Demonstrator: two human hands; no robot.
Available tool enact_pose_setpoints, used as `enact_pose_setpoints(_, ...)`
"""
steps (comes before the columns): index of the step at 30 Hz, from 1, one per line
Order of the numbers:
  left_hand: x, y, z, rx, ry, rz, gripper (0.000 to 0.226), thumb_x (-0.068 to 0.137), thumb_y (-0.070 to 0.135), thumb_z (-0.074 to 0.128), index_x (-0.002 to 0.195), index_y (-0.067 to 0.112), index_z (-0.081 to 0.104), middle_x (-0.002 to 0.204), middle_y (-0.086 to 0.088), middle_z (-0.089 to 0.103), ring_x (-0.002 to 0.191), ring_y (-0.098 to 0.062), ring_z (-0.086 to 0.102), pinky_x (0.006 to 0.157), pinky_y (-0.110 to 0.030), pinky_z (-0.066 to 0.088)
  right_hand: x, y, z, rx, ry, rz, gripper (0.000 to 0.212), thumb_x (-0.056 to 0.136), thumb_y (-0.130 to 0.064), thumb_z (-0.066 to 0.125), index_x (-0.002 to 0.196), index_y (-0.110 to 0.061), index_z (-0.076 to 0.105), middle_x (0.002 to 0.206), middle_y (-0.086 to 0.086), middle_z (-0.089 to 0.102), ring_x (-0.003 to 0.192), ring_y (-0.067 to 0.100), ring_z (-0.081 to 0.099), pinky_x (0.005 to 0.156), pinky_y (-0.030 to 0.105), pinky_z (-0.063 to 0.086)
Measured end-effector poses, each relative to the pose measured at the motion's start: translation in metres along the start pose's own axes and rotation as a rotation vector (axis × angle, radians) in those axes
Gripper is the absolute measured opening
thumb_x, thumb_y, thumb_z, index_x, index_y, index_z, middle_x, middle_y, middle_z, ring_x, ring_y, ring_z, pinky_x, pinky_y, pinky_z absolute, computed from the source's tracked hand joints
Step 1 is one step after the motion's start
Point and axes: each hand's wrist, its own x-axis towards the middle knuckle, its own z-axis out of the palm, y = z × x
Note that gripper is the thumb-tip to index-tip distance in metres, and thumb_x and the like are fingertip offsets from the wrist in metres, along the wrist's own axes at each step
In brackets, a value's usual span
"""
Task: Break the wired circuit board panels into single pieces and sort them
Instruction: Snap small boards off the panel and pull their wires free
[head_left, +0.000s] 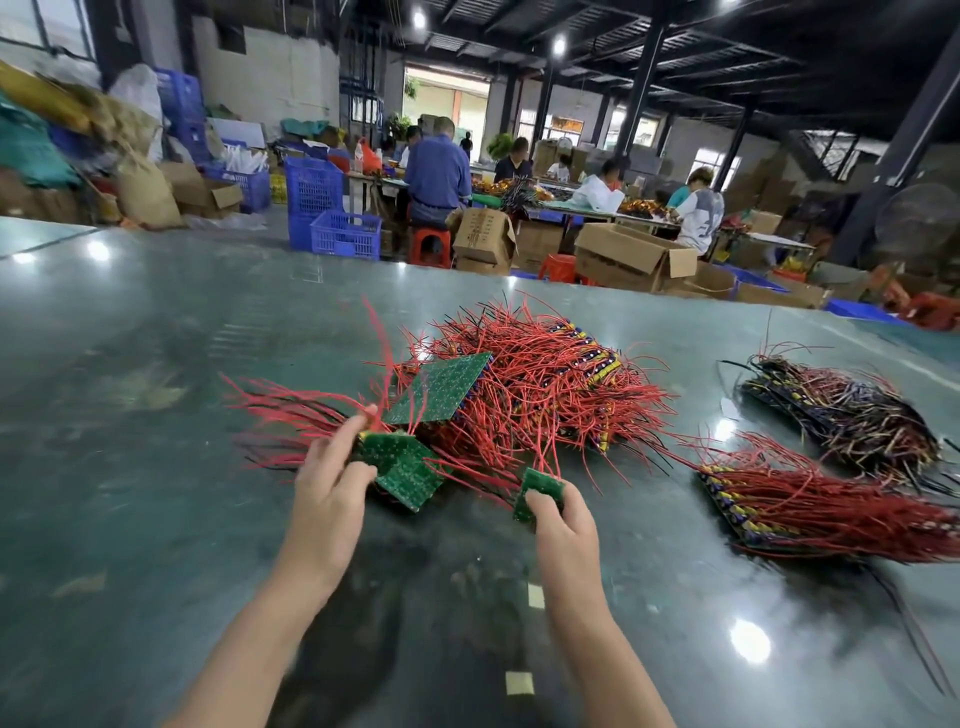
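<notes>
1. Two bare forearms reach in from the near edge over a glossy green table (156, 364), with small pale tape squares (519, 682) stuck to it between them.
2. Right hand (563, 525) pinches a small green board piece (540, 491) between curled fingers and thumb; red wires trail from that piece up toward the heap.
3. Left hand (332, 483) grips a larger green panel section (402, 467), thumb on its near face and the index finger stretched along its far edge, touching red wires that fan out to the left.
4. Just beyond both hands lies the main heap of wired panels (535, 384), a tangle of red leads with one green panel (439, 389) tilted up on its left side.
5. Farther right, well apart from the heap, a row of separated boards with red wires (810, 499) lies flat, and behind it a second pile with darker wires (841, 410).
6. Across the table's far edge, seated workers (436, 171) sit among blue crates (322, 208) and open cardboard boxes (623, 254).
</notes>
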Motion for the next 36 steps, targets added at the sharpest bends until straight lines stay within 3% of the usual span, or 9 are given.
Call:
enact_pose_setpoints(4, 0.000, -0.009, 0.002, 0.572, -0.035, -0.067, 0.054, 0.090, 0.019, 0.046, 0.144, 0.022, 0.040, 0.132, -0.031, 0.043, 0.130, -0.039, 0.032, 0.110, -0.042, 0.023, 0.001, -0.006, -0.001, 0.374, -0.090, 0.231, 0.020, 0.088, -0.002, 0.053, 0.077, -0.013, 0.066, 0.071, 0.000, 0.067, 0.064, 0.011, 0.060, 0.070, 0.029, 0.047)
enact_pose_setpoints(9, -0.002, -0.004, -0.008, 0.515, 0.296, 0.055, 0.068, 0.079, 0.015, 0.062, 0.143, 0.029, 0.041, 0.137, -0.041, 0.035, 0.142, -0.040, 0.017, 0.113, -0.049, 0.015, 0.005, -0.010, -0.005, 0.742, -0.134, 0.430, 0.007, 0.087, -0.003, 0.055, 0.080, -0.004, 0.059, 0.073, 0.011, 0.064, 0.058, 0.017, 0.063, 0.062, 0.032, 0.058)
enact_pose_setpoints(11, 0.001, -0.004, -0.012, 0.390, 0.358, 0.150, 0.074, 0.079, 0.005, 0.064, 0.143, 0.031, 0.039, 0.146, -0.034, 0.028, 0.144, -0.033, 0.015, 0.115, -0.035, 0.014, 0.004, -0.011, -0.005, 0.763, -0.144, 0.449, 0.007, 0.085, -0.004, 0.058, 0.078, -0.004, 0.058, 0.074, 0.011, 0.062, 0.059, 0.017, 0.063, 0.061, 0.032, 0.059)
enact_pose_setpoints(16, 0.005, -0.006, -0.007, -0.101, 0.150, 0.159, 0.085, 0.089, -0.003, 0.056, 0.125, 0.069, 0.028, 0.140, -0.002, 0.048, 0.120, -0.015, 0.051, 0.108, -0.032, 0.033, 0.003, -0.011, -0.004, 0.719, -0.182, 0.439, 0.009, 0.084, -0.001, 0.057, 0.078, -0.008, 0.055, 0.065, 0.006, 0.066, 0.055, 0.016, 0.065, 0.073, 0.036, 0.057)
enact_pose_setpoints(20, 0.012, -0.019, -0.007, 0.241, 0.071, 0.165, 0.081, 0.092, 0.005, 0.055, 0.143, 0.052, 0.015, 0.145, -0.009, 0.041, 0.122, -0.015, 0.044, 0.097, -0.018, 0.026, 0.001, -0.011, -0.002, 0.651, -0.224, 0.427, 0.009, 0.083, -0.001, 0.057, 0.079, -0.009, 0.057, 0.068, 0.005, 0.068, 0.061, 0.017, 0.066, 0.080, 0.036, 0.052)
enact_pose_setpoints(26, 0.042, 0.008, 0.009, 0.357, -0.039, 0.221, 0.072, 0.092, 0.000, 0.053, 0.152, 0.015, 0.017, 0.143, -0.015, 0.040, 0.132, -0.026, 0.036, 0.105, -0.019, 0.020, -0.001, -0.012, 0.000, 0.635, -0.307, 0.475, 0.024, 0.064, -0.012, 0.062, 0.087, -0.010, 0.058, 0.075, 0.007, 0.070, 0.061, 0.016, 0.067, 0.057, 0.023, 0.049)
enact_pose_setpoints(29, 0.073, 0.033, 0.022, 0.201, -0.039, -0.005, 0.075, 0.092, 0.010, 0.055, 0.153, 0.022, 0.012, 0.153, -0.015, 0.027, 0.139, -0.028, 0.028, 0.112, -0.029, 0.018, 0.001, -0.012, -0.001, 0.702, -0.296, 0.465, 0.016, 0.070, -0.006, 0.059, 0.085, -0.009, 0.057, 0.072, 0.008, 0.070, 0.060, 0.018, 0.067, 0.056, 0.024, 0.053)
enact_pose_setpoints(32, 0.082, 0.043, 0.028, 0.260, -0.414, -0.350, 0.072, 0.096, 0.041, 0.049, 0.151, 0.038, 0.003, 0.160, -0.009, -0.004, 0.147, -0.027, 0.002, 0.119, -0.043, 0.004, 0.000, -0.013, -0.001, 0.758, -0.297, 0.454, 0.019, 0.066, -0.007, 0.060, 0.084, -0.010, 0.056, 0.073, 0.008, 0.069, 0.061, 0.019, 0.067, 0.062, 0.029, 0.055)
enact_pose_setpoints(36, 0.074, 0.054, 0.018, 0.797, -0.566, -0.214, 0.065, 0.095, 0.049, 0.045, 0.151, 0.025, 0.023, 0.157, -0.003, 0.025, 0.142, -0.020, 0.027, 0.113, -0.030, 0.021, 0.000, -0.013, 0.000, 0.826, -0.270, 0.456, 0.014, 0.065, -0.010, 0.062, 0.078, -0.009, 0.059, 0.071, 0.009, 0.068, 0.062, 0.022, 0.067, 0.063, 0.033, 0.056)
